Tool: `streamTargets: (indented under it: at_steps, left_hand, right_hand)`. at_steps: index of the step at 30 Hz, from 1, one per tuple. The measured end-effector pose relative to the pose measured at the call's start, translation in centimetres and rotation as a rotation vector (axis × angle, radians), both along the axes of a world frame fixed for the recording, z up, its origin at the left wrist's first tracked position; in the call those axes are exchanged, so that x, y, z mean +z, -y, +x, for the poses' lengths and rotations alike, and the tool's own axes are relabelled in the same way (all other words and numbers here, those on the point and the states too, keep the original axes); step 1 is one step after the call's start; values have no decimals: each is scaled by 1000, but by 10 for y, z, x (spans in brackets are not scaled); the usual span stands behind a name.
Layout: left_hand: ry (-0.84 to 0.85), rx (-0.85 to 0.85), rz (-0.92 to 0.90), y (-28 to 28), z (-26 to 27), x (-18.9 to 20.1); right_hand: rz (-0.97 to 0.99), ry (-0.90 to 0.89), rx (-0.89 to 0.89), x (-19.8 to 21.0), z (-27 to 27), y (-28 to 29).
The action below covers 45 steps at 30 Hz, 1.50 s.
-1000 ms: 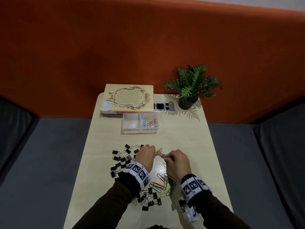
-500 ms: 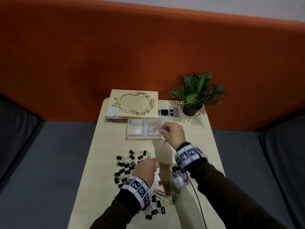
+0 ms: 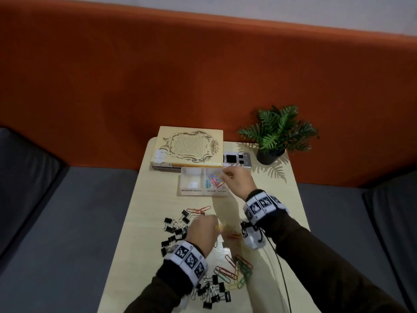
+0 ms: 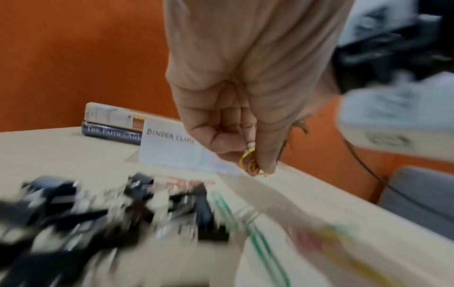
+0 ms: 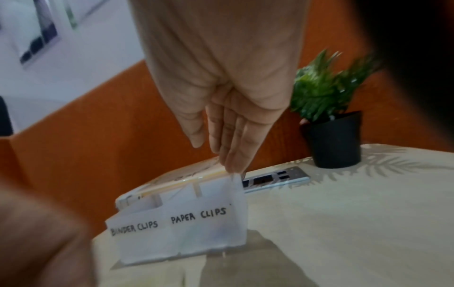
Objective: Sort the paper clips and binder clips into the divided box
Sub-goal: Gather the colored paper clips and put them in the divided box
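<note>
Two compartments make up the divided box (image 3: 204, 192), labelled for binder clips on the left and paper clips on the right; it stands at the far middle of the table (image 3: 155, 204). A bunch of coloured paper clips (image 3: 214, 180), too tangled to count, lies in the right compartment, while the left one holds no clips. The right hand (image 3: 237, 182) hovers over the box's right far corner with fingers straight and holding nothing. The left hand (image 4: 236, 108), nearer, pinches a few paper clips (image 4: 250, 165), yellow and orange, between curled fingers and thumb. Black binder clips sit in two loose piles (image 3: 176, 229), one left of that hand and one at the near edge (image 3: 212, 292). More paper clips lie near right (image 3: 237, 273). Two stacked books (image 3: 189, 146), one small device (image 3: 237, 159) and one potted plant (image 3: 276, 134) line the far edge.
</note>
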<state>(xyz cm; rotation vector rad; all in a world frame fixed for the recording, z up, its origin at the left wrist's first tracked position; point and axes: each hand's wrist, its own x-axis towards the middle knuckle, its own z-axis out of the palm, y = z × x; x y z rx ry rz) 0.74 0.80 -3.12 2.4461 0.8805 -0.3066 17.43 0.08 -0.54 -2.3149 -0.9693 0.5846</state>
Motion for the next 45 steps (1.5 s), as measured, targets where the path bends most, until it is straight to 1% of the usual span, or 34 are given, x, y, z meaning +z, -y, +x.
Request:
streamTargets:
  at_steps: [3,5,6,8,10,12,13,14,16,17,19,21,22,24,27,28,30,32,33,35,37,39,41,43,45]
  left_hand:
    - [121,91,4,-23,16,24]
    - [189,144,31,-42,34,39]
    - [198,144,49,-51,44,45]
    - [177,126,75,-67,66,54]
    - [110,100,72,-76,84,63]
    - [57,64,72,-80,93,69]
    - [53,49,84,-81,93,73]
    - [91,36,100,-80,90,74]
    - [159,4,127,-74,72,66]
    - [155,-49,145,-65,58,56]
    - [85,-194,151,-38,23,28]
    - [-42,-305,125,-11,-14,3]
    - [-115,-344,124,-1,-28,-9]
    - [-223,-372,140,9,-47,-22]
    - [-240,-342,143,12,-59,-24]
    - [-237,-330,135,13,-63,-24]
    - [-238,-303,136,12,-71,-23]
    - [-230,-288,146,10,-76,-23]
    - [-225,-290,145,11,-76,-24]
    - [-207,-301,145,13,-73,-23]
    - [-177,-303,156,14,-65,-22]
    - [-162,-301,167,14,-55,-21]
    - [-185,-304,191,9,-47,-23]
    - [-242,-294,221,1,-40,-27]
    - [-294,-245,236,-8,-36,-28]
  right_hand:
    - [128,-18,-108,3,-13,44]
    - [130,-35,-149,-4,-24,75]
    - [118,-56,-158,-8,-29,89]
    - [79,-112,-176,-18,-40,110]
    - [40,-165,-186,-26,-49,124]
    - [33,-180,-173,-32,-56,130]
    - [30,-175,-153,-34,-59,131]
    - [20,-164,-119,-35,-62,131]
    - [-14,-121,-22,-39,-67,127]
    - [-35,-89,28,-40,-70,124]
    - [-58,-4,129,-42,-74,115]
    - [-111,44,256,-45,-73,101]
    - [-169,48,320,-47,-73,92]
    - [-280,101,447,-47,-70,73]
    - [-406,218,587,-50,-70,53]
    - [-447,252,595,-51,-71,52]
    - [-495,307,535,-51,-70,57]
    - [-473,338,466,-48,-69,61]
    - [-442,325,463,-45,-69,60]
    - [-393,279,512,-40,-72,52]
    - [-400,264,552,-39,-74,41]
    - [-443,257,541,-41,-71,38]
    - [-481,218,491,-45,-66,47]
    - [-481,178,450,-46,-66,64]
    - [-471,161,443,-46,-71,85]
